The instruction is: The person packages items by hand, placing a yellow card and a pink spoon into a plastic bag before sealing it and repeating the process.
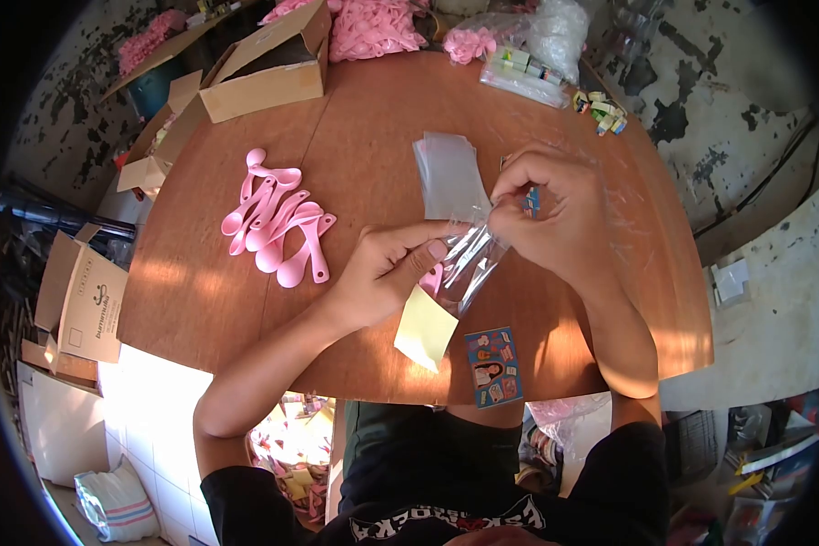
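Between both hands hangs a clear plastic bag (476, 264), stretched and shiny. My left hand (387, 268) pinches its left side, with a pink piece (433, 279) partly showing behind the thumb. Just below those fingers hangs a pale yellow card (426, 329). My right hand (548, 205) has its thumb and fingers closed on the bag's upper right edge. A blue printed card (494, 367) lies at the table's front edge. Beyond the hands sits a stack of clear bags (451, 173). Several pink spoons (287, 218) are piled left of my left hand.
The brown table (364, 136) has an open cardboard box (268, 68) at its back left. Pink items in plastic (373, 32) stand at the back. Packaged small boxes (528, 77) and loose small boxes (602, 113) are at the back right. Another carton (86, 300) stands left of the table.
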`<state>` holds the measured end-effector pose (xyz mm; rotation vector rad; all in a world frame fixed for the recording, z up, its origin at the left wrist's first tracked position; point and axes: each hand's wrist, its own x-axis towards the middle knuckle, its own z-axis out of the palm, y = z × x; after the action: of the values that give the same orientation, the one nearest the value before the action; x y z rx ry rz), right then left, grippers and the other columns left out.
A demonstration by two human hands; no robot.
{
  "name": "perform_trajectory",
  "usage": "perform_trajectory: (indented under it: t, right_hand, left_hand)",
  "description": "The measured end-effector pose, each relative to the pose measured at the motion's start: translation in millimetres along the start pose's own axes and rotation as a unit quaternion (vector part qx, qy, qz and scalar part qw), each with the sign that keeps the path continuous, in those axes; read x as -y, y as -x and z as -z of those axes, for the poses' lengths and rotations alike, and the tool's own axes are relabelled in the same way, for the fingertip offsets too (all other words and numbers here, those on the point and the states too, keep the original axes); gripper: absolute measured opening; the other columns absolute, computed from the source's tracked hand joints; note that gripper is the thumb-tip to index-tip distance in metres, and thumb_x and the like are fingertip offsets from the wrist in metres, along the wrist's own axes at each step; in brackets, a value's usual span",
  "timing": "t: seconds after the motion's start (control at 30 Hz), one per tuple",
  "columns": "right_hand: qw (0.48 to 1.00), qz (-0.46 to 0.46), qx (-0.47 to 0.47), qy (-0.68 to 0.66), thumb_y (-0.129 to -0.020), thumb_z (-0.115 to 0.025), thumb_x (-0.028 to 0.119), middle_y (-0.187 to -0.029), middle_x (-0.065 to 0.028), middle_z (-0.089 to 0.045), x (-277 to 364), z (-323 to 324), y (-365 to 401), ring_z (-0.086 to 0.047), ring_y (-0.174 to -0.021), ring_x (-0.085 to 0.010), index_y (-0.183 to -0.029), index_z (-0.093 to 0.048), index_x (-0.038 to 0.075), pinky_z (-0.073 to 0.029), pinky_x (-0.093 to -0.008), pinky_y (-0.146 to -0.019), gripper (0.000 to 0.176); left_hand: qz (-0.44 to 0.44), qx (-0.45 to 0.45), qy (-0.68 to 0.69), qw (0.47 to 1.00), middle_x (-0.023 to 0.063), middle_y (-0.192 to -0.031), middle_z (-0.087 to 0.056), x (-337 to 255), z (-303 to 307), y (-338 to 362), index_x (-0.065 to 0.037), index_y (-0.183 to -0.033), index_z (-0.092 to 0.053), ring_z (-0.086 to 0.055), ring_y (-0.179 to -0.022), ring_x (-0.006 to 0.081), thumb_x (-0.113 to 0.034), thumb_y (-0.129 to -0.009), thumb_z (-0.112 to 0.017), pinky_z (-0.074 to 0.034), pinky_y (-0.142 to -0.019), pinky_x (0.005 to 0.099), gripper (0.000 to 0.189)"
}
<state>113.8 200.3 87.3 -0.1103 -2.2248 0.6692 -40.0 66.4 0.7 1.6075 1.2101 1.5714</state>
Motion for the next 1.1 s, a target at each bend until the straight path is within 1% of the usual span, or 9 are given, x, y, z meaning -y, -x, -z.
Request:
perform_trajectory:
  t: [0.1,0.2,0.3,0.33,0.4,0.5,0.57,0.77,1.1]
  right_hand:
    - [0.969,-0.135,-0.054,-0.199,-0.074,-0.065,0.002,-0.075,-0.0037,-0.059,15,35,-5,-0.058,-0.070,-0.0106,-0.077,-0.061,0.001,-0.048,-0.0262,-0.064,0.006]
    - [0.963,-0.129,0.000,-0.238,-0.081,-0.061,0.009,-0.082,-0.0048,-0.060,-9,95,-12,-0.058,-0.075,-0.0138,-0.079,-0.060,0.003,-0.049,-0.0311,-0.070,0.006]
    - [0.868,-0.041,0.123,-0.479,-0.079,-0.060,0.012,-0.081,-0.0041,-0.056,-73,134,-9,-0.056,-0.076,-0.0173,-0.079,-0.060,0.006,-0.045,-0.0350,-0.073,0.006]
    - [0.893,-0.177,0.059,-0.409,-0.078,-0.060,0.015,-0.084,-0.0047,-0.059,-119,144,3,-0.058,-0.078,-0.0191,-0.083,-0.062,0.005,-0.046,-0.0373,-0.075,0.011]
    - [0.901,-0.334,0.049,0.274,-0.077,-0.062,0.020,-0.088,-0.0059,-0.066,-196,147,48,-0.062,-0.082,-0.0227,-0.090,-0.067,0.003,-0.048,-0.0419,-0.078,0.022]
    - [0.839,-0.309,-0.069,0.443,-0.074,-0.061,0.014,-0.096,-0.0072,-0.070,-223,126,77,-0.065,-0.086,-0.0211,-0.102,-0.069,0.004,-0.049,-0.0387,-0.081,0.031]
    - [0.869,-0.347,-0.180,0.303,-0.072,-0.059,0.004,-0.103,-0.0111,-0.070,-217,127,77,-0.066,-0.091,-0.0200,-0.108,-0.069,0.005,-0.049,-0.0343,-0.085,0.038]
    - [0.961,-0.268,-0.061,-0.001,-0.083,-0.054,-0.005,-0.108,-0.0130,-0.067,-121,116,24,-0.064,-0.099,-0.0197,-0.110,-0.065,0.000,-0.049,-0.0310,-0.088,0.030]
    - [0.911,-0.094,0.024,-0.400,-0.093,-0.053,0.009,-0.109,-0.0164,-0.064,-93,155,-3,-0.063,-0.104,-0.0275,-0.119,-0.056,-0.004,-0.049,-0.0416,-0.095,0.029]
  left_hand:
    - [0.018,-0.008,0.147,0.989,0.0065,-0.088,-0.068,0,3,-1,0.002,-0.129,-0.054,-0.059,-0.073,0.0069,-0.011,-0.100,-0.047,-0.048,-0.065,0.0234,0.032]
    - [0.031,-0.029,0.087,0.995,0.0074,-0.089,-0.068,5,7,-5,0.000,-0.134,-0.049,-0.062,-0.078,0.0106,-0.013,-0.101,-0.045,-0.049,-0.067,0.0227,0.036]
    - [0.066,-0.040,0.123,0.989,0.0072,-0.092,-0.068,-1,4,-5,0.001,-0.134,-0.048,-0.060,-0.079,0.0080,-0.016,-0.102,-0.045,-0.049,-0.070,0.0226,0.037]
    - [0.074,-0.049,0.126,0.988,0.0055,-0.092,-0.068,-3,1,-4,0.002,-0.133,-0.049,-0.057,-0.078,0.0050,-0.017,-0.102,-0.046,-0.048,-0.068,0.0214,0.037]
    - [0.069,-0.048,0.133,0.988,0.0049,-0.093,-0.068,3,-4,-1,0.002,-0.133,-0.049,-0.057,-0.078,0.0045,-0.017,-0.102,-0.046,-0.048,-0.069,0.0211,0.037]
    - [0.036,-0.063,0.104,0.992,0.0039,-0.095,-0.067,3,2,-6,0.003,-0.134,-0.049,-0.057,-0.080,0.0041,-0.017,-0.102,-0.046,-0.048,-0.070,0.0211,0.038]
    - [0.024,-0.077,0.080,0.994,0.0036,-0.095,-0.067,6,1,-5,0.003,-0.134,-0.049,-0.057,-0.081,0.0041,-0.017,-0.102,-0.046,-0.049,-0.070,0.0213,0.038]
    - [0.037,-0.076,0.111,0.990,0.0105,-0.098,-0.069,-5,3,-6,0.002,-0.133,-0.049,-0.063,-0.086,0.0099,-0.015,-0.102,-0.044,-0.052,-0.074,0.0241,0.036]
    - [0.048,-0.085,0.136,0.986,0.0090,-0.096,-0.068,-3,4,-7,0.000,-0.135,-0.048,-0.065,-0.082,0.0105,-0.015,-0.102,-0.044,-0.053,-0.072,0.0240,0.037]
